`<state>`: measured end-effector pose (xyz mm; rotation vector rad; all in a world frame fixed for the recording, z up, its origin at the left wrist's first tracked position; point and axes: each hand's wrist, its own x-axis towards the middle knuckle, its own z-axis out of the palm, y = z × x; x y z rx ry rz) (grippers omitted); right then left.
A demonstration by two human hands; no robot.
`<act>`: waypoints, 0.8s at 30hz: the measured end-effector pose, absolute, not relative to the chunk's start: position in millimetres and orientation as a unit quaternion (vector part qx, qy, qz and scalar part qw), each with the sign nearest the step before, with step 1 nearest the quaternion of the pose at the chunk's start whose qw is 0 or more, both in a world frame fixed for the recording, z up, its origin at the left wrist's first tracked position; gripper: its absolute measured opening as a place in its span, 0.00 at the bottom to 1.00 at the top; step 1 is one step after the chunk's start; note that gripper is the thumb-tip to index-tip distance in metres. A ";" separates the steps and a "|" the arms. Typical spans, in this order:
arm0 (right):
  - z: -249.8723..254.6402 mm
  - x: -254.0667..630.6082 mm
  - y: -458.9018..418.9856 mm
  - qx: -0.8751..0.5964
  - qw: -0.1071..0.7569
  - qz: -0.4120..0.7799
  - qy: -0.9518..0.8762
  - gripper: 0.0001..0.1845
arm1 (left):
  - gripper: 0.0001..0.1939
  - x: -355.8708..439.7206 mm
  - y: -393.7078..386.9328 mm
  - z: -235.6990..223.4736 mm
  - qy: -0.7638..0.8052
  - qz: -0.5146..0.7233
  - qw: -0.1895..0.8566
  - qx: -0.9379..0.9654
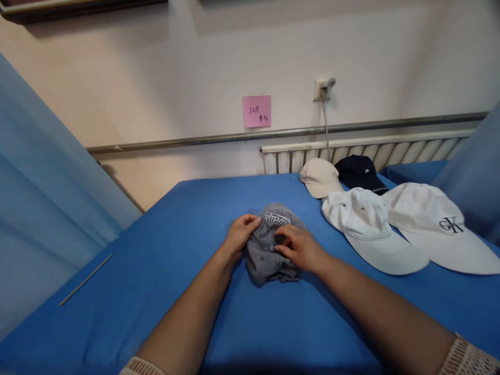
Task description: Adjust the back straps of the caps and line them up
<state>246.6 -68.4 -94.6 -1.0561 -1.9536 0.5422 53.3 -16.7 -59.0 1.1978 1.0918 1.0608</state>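
A grey baseball cap with white lettering near its far side lies on the blue table cover, between my two hands. My left hand grips the cap's left edge, thumb on top and the fingers partly hidden. Over the crown, my right hand has its thumb and fingers curled together in a pinch at the cap's top button. Whether a bit of thread or cloth is also caught in that pinch is too small to make out.
Right of the cap lie a white cap, a larger white cap with dark letters, a beige cap and a navy cap. A thin stick rests at left. Behind are a radiator and metal rail; blue curtains hang beside.
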 end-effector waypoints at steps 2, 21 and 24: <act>-96.4 245.9 -69.4 -0.418 0.393 0.218 -0.789 0.12 | 0.19 58.1 -21.9 -56.7 0.449 0.452 0.597 0.488; -87.0 234.4 -74.5 -0.494 0.341 0.164 -0.783 0.06 | 0.13 65.1 -21.6 -60.5 0.479 0.477 0.460 0.576; -83.4 239.5 -74.3 -0.493 0.449 0.132 -0.734 0.06 | 0.13 61.9 -25.7 -50.5 0.501 0.495 0.329 0.629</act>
